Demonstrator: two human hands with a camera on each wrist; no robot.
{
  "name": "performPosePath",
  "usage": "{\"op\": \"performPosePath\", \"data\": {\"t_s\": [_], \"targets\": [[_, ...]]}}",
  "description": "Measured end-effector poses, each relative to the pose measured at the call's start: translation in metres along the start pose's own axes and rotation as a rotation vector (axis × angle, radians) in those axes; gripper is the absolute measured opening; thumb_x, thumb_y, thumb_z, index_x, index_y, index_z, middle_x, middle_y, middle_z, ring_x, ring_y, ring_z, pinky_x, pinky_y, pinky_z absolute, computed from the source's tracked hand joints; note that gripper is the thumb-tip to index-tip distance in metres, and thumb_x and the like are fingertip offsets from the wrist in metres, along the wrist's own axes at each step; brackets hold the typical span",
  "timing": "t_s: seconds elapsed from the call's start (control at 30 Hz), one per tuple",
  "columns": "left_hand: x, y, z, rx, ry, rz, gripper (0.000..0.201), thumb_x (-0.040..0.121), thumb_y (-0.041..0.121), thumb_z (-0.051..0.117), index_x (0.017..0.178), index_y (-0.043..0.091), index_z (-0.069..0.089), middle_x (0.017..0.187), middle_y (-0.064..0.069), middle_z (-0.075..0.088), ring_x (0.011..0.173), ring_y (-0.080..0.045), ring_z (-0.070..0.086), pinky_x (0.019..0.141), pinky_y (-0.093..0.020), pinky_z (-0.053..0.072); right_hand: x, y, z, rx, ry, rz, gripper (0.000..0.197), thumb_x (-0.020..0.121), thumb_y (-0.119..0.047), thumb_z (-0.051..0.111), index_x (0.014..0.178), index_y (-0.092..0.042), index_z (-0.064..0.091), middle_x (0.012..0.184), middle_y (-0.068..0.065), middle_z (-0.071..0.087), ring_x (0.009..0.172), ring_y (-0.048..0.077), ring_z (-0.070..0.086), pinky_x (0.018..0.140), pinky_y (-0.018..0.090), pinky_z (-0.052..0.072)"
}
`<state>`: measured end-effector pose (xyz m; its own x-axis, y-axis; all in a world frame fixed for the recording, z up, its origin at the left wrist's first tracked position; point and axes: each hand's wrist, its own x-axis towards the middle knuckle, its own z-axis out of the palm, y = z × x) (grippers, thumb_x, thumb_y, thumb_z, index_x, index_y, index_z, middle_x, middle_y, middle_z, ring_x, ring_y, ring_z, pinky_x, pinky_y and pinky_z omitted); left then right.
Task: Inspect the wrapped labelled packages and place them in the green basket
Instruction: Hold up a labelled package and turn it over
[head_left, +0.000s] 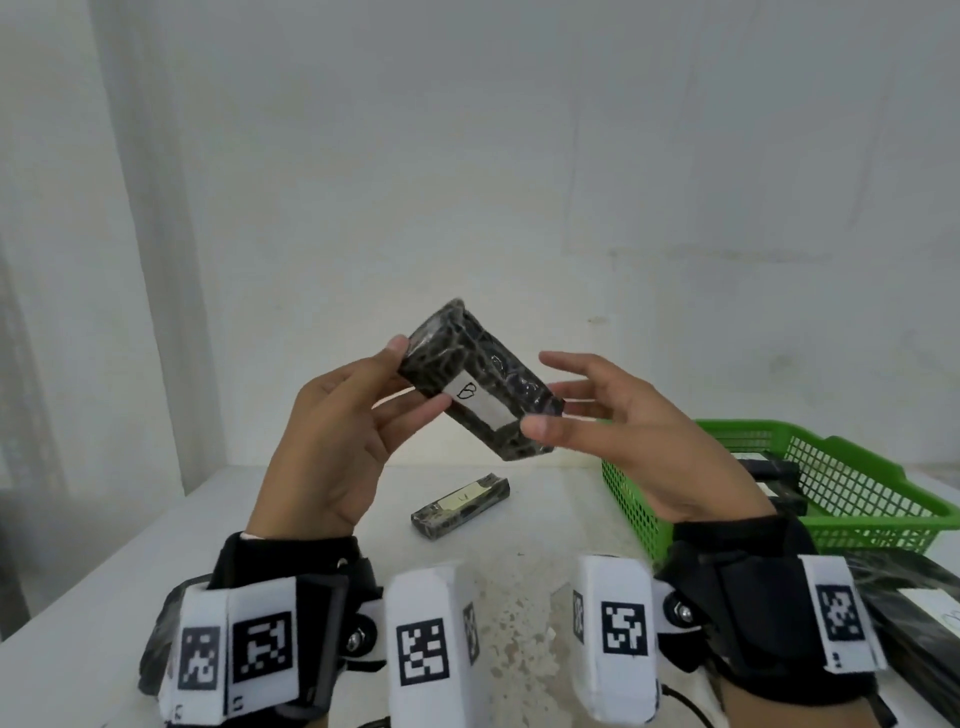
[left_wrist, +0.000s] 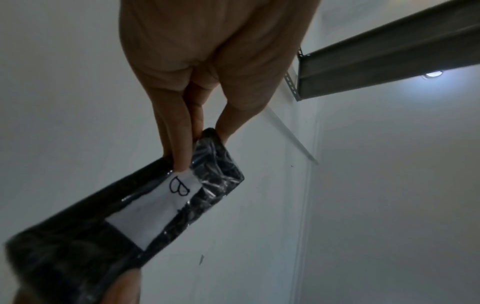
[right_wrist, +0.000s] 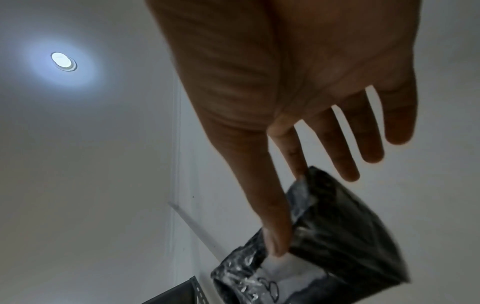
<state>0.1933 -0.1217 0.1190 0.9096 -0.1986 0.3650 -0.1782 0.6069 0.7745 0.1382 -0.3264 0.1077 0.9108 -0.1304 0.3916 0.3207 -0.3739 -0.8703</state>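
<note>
Holding the black wrapped block (head_left: 478, 379) tilted in the air above the table's (head_left: 156, 545) far edge, the left hand (head_left: 332, 441) pinches its upper end, the right hand (head_left: 634, 436) its lower end by thumb and forefinger, so fingertips should stay off the white label (head_left: 480, 402) while it is read.

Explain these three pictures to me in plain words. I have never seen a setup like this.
There is no machine here: these are a person's two bare hands. The wide picture comes from a camera worn on the head, looking down at them. The other two come from cameras strapped to the wrists, each looking along the palm toward the fingers. The left hand and the right hand hold one dark block, wrapped in shiny film, up in the air, each pinching one end. Its white label bears a handwritten B. On the white table lie a second block and a green basket.
</note>
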Motion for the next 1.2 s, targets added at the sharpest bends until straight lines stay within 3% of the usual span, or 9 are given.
{"op": "performPosePath", "data": {"t_s": [0.17, 0.27, 0.4, 0.53, 0.63, 0.77, 0.97, 1.13, 1.2], "targets": [[0.007, -0.009, 0.001, -0.104, 0.075, -0.058, 0.017, 0.096, 0.015, 0.056, 0.097, -0.002, 0.059, 0.088, -0.021, 0.058, 0.064, -0.019, 0.070, 0.061, -0.024, 0.059, 0.005, 0.008, -0.001, 0.163, 0.007, 0.022, 0.063, 0.066, -0.029, 0.090, 0.121, -0.030, 0.059, 0.113, 0.006, 0.070, 0.105, 0.023, 0.069, 0.101, 0.041, 0.051], [0.008, -0.020, 0.003, -0.063, 0.079, -0.074, 0.025, 0.097, 0.017, 0.055, 0.117, 0.001, 0.053, 0.095, -0.023, 0.061, 0.071, -0.024, 0.071, 0.062, -0.028, 0.060, 0.007, 0.010, -0.002, 0.263, 0.140, 0.024, 0.045, 0.074, -0.033, 0.080, 0.114, -0.025, 0.061, 0.107, 0.005, 0.071, 0.104, 0.023, 0.068, 0.093, 0.039, 0.055], [0.007, -0.029, 0.006, 0.137, -0.022, -0.186, 0.029, 0.090, 0.032, 0.058, 0.102, 0.005, 0.061, 0.082, -0.013, 0.062, 0.080, -0.030, 0.074, 0.070, -0.040, 0.063, 0.006, 0.010, -0.011, 0.226, 0.279, 0.015, 0.044, 0.070, -0.052, 0.071, 0.106, -0.027, 0.070, 0.099, 0.009, 0.071, 0.087, 0.011, 0.067, 0.074, 0.029, 0.053], [0.007, -0.034, 0.006, 0.344, -0.091, -0.217, 0.043, 0.078, 0.039, 0.062, 0.096, 0.001, 0.066, 0.077, -0.011, 0.065, 0.080, -0.028, 0.075, 0.071, -0.038, 0.063, 0.002, 0.017, -0.023, 0.139, 0.361, 0.027, 0.046, 0.068, -0.059, 0.066, 0.102, -0.029, 0.074, 0.101, 0.009, 0.071, 0.078, 0.000, 0.062, 0.073, 0.028, 0.056], [0.008, -0.042, 0.008, 0.386, -0.081, -0.218, 0.039, 0.090, 0.031, 0.058, 0.101, -0.006, 0.065, 0.082, -0.015, 0.066, 0.078, -0.026, 0.074, 0.067, -0.033, 0.063, 0.001, 0.025, -0.034, 0.227, 0.265, 0.097, 0.049, 0.067, -0.051, 0.069, 0.109, -0.026, 0.073, 0.103, 0.014, 0.070, 0.084, 0.005, 0.062, 0.069, 0.022, 0.055], [0.006, -0.058, 0.017, 0.430, -0.109, -0.278, 0.041, 0.088, 0.033, 0.059, 0.101, -0.005, 0.065, 0.084, -0.016, 0.068, 0.078, -0.027, 0.074, 0.064, -0.030, 0.062, -0.004, 0.038, -0.065, 0.259, 0.130, 0.205, 0.051, 0.064, -0.040, 0.073, 0.111, -0.018, 0.072, 0.096, 0.004, 0.068, 0.077, 0.010, 0.060, 0.073, 0.026, 0.054], [0.009, -0.106, 0.065, 0.315, -0.106, -0.410, 0.015, 0.095, 0.011, 0.059, 0.095, -0.004, 0.064, 0.082, -0.016, 0.063, 0.076, -0.031, 0.072, 0.066, -0.039, 0.063, -0.008, 0.049, -0.141, 0.222, 0.318, 0.308, 0.037, 0.057, -0.041, 0.079, 0.081, -0.014, 0.079, 0.085, 0.005, 0.068, 0.069, 0.016, 0.059, 0.064, 0.023, 0.055], [0.042, -0.172, 0.103, 0.423, -0.099, -0.587, 0.007, 0.098, 0.015, 0.059, 0.097, 0.008, 0.059, 0.112, -0.016, 0.059, 0.103, -0.031, 0.060, 0.090, -0.044, 0.051, 0.007, 0.087, -0.192, 0.174, 0.456, 0.500, 0.026, 0.084, -0.027, 0.074, 0.096, -0.005, 0.070, 0.083, 0.007, 0.055, 0.074, 0.018, 0.055, 0.072, 0.027, 0.054], [0.052, -0.193, 0.110, 0.550, -0.106, -0.647, 0.026, 0.098, 0.023, 0.060, 0.118, 0.007, 0.056, 0.128, -0.017, 0.052, 0.117, -0.034, 0.052, 0.097, -0.048, 0.043, 0.017, 0.110, -0.204, 0.137, 0.474, 0.597, 0.031, 0.084, -0.024, 0.075, 0.102, 0.000, 0.066, 0.084, 0.009, 0.056, 0.076, 0.018, 0.055, 0.074, 0.029, 0.054]]}}
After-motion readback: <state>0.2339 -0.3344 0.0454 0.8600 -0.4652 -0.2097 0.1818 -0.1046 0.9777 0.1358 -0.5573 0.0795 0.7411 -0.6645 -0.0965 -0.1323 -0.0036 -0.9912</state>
